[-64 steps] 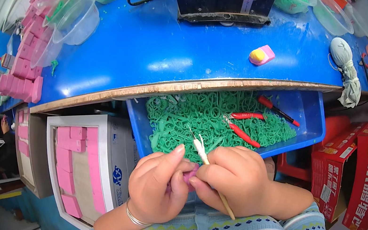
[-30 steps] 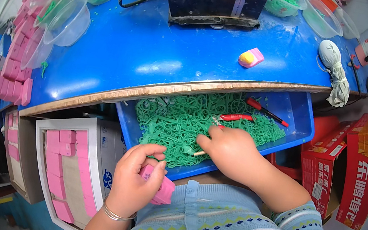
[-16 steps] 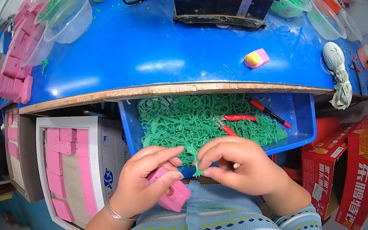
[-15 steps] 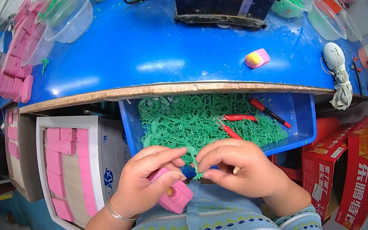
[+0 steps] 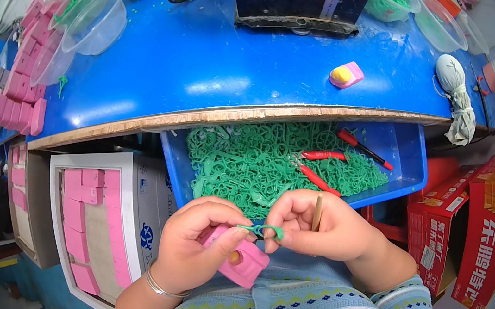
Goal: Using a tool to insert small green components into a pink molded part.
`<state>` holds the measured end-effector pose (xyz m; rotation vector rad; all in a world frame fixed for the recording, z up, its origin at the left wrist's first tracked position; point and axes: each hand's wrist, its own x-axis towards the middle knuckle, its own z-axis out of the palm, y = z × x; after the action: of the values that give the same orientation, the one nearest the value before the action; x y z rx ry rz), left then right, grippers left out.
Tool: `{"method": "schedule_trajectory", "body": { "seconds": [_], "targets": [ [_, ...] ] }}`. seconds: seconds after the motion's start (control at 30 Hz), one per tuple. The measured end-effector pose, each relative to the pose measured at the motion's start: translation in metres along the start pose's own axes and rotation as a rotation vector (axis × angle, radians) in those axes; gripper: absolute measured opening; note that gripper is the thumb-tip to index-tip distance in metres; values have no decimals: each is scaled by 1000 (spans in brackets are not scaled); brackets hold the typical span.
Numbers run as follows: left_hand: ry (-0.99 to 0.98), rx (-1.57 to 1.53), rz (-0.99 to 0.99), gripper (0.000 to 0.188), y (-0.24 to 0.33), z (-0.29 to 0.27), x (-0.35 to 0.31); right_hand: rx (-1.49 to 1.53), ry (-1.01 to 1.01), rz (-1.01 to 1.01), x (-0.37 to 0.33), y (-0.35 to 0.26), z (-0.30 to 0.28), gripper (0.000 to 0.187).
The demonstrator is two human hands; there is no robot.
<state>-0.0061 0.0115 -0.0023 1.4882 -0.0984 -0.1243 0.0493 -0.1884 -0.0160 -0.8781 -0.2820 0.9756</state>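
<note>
Close to my body, my left hand [image 5: 183, 241] grips a pink mold-like block [image 5: 249, 265] with a round brass-coloured fitting in its side. Between that hand's thumb and index finger is one end of a thin, curled green piece [image 5: 261, 227]. My right hand [image 5: 335, 228] pinches the other end, so the piece spans both hands. A slim tan stick [image 5: 318, 211] juts up from the right hand's fingers. Beyond both hands lies a blue tray [image 5: 413, 160] heaped with similar green pieces [image 5: 246, 161]. Red-handled pliers [image 5: 320, 179] and a black-and-red pen [image 5: 372, 154] rest on that heap.
A blue table [image 5: 163, 78] crosses behind the tray, carrying a pink block with a yellow top [image 5: 346, 75], a black machine [image 5: 302, 0] and plastic bowls [image 5: 97, 23]. A white box [image 5: 128, 181] of pink blocks stands left, red cartons [image 5: 486, 228] right. Another person sits far left.
The green piece hung down from my right fingers; now it lies level between both hands, held by my left fingertips too. The stick in my right hand has swung upright.
</note>
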Motion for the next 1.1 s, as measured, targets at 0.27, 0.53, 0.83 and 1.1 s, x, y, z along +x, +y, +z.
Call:
{"method": "schedule_trajectory", "body": {
  "seconds": [0.27,0.53,0.83,1.1],
  "targets": [
    [-40,88,-31,7,-1,6,1,38,149,-75,3,-4,8,27],
    [-88,-135,-107,12,-11,11,-2,-196,186,-200,10,10,9,15],
    [-50,-211,-156,10,-15,14,-4,-41,295,-173,12,15,16,6],
    [53,-180,-288,12,-9,17,-1,-1156,282,-777,12,18,14,20]
  ]
}}
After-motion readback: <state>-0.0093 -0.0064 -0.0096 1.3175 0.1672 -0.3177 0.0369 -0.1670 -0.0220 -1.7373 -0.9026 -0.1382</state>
